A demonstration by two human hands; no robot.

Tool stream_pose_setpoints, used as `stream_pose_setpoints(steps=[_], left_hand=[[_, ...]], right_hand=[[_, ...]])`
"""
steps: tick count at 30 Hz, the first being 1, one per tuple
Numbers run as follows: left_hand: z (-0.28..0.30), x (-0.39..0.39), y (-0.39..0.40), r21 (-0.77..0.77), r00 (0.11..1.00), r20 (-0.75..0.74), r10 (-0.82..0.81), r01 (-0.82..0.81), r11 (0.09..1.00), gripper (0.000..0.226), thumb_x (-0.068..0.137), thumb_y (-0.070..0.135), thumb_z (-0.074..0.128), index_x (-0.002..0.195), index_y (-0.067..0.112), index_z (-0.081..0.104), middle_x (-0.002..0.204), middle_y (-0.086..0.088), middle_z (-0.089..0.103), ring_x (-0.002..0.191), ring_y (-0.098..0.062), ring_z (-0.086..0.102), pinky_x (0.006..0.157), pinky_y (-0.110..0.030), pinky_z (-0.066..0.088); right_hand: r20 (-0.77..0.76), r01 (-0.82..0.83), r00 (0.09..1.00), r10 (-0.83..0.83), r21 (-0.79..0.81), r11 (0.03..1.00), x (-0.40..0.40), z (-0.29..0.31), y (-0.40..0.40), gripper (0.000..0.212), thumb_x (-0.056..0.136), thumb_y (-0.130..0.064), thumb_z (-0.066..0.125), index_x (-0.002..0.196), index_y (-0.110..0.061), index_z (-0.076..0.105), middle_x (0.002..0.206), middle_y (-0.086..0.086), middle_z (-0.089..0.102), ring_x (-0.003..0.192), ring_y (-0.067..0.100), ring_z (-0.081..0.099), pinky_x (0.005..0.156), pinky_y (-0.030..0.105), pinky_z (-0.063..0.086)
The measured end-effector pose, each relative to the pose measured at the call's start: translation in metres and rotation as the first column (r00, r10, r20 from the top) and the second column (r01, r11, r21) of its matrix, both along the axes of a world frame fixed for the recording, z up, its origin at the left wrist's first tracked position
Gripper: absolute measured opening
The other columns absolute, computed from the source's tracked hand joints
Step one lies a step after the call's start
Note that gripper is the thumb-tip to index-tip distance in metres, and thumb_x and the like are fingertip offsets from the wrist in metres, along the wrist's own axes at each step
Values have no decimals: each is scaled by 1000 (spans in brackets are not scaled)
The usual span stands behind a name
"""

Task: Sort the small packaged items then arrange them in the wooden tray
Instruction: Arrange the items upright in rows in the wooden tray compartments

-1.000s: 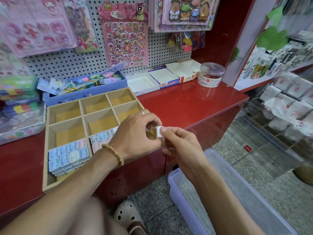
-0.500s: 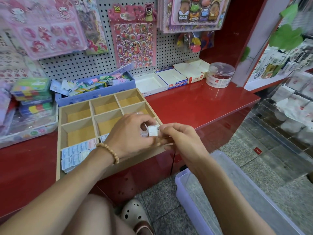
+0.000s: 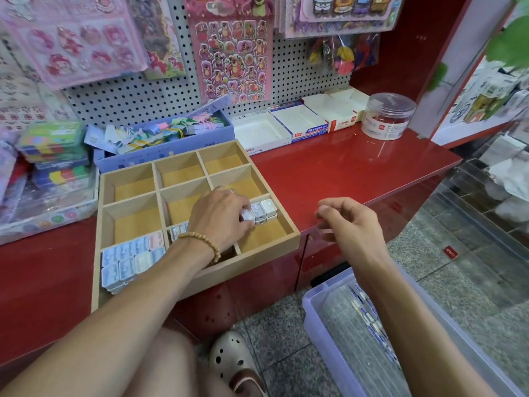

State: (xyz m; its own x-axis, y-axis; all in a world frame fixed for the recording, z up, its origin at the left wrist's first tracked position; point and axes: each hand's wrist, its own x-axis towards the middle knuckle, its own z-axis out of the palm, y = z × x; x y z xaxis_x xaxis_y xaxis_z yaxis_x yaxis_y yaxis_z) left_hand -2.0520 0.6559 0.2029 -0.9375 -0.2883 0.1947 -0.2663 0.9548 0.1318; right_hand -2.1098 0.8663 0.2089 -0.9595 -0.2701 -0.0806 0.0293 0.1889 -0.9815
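White packets are being lined up in the tray's near-right compartment, left hand pinching one into the row, right hand hovering loosely curled, empty, probably fetching more from the bin.

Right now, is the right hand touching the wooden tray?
Apart. The head view shows the right hand hovering over the red counter, with bare counter between it and the tray.
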Motion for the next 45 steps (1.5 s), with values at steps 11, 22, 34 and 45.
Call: stream_pose_setpoints(steps=[11, 22, 34, 45], left_hand=[[9, -3, 0, 18, 1000, 20, -18, 17, 1000, 31, 87, 44, 63, 112, 26, 69, 97, 8, 67, 99, -16, 55, 89, -35, 41], [29, 44, 81, 722, 943, -310, 124, 149, 675, 13, 88, 17, 66, 79, 22, 73, 81, 11, 70, 75, 1, 61, 66, -8, 44], [-42, 65, 186, 925, 993, -57, 106, 12, 381, 11, 96, 14, 57, 98, 19, 67, 87, 1, 68, 75, -3, 68, 75, -30, 58], [-187, 20, 241, 769, 941, 257, -219, -62, 636, 6, 96, 24, 56, 95, 28, 60, 91, 2, 68, 91, -18, 66, 81, -34, 53]], right_hand=[[-4, 32, 999, -32, -10, 999, 0, -9, 11, 12, 97, -15, 59, 95, -19, 71, 102, 20, 70, 91, 36, 67, 84, 45, 59], [-33, 132, 990, -135, -69, 989, 31, 3, 76, 13, 98, -14, 57, 98, -17, 70, 93, 8, 73, 87, 23, 68, 74, 25, 57], [114, 408, 909, -400, -56, 911, 71, -64, 201, 13, 98, -10, 57, 97, -17, 68, 89, 5, 70, 80, 16, 65, 74, 33, 52], [351, 523, 769, -534, 134, 842, 83, -223, 258, 13, 101, -17, 55, 89, -17, 61, 81, 10, 57, 75, 22, 52, 72, 39, 44]])
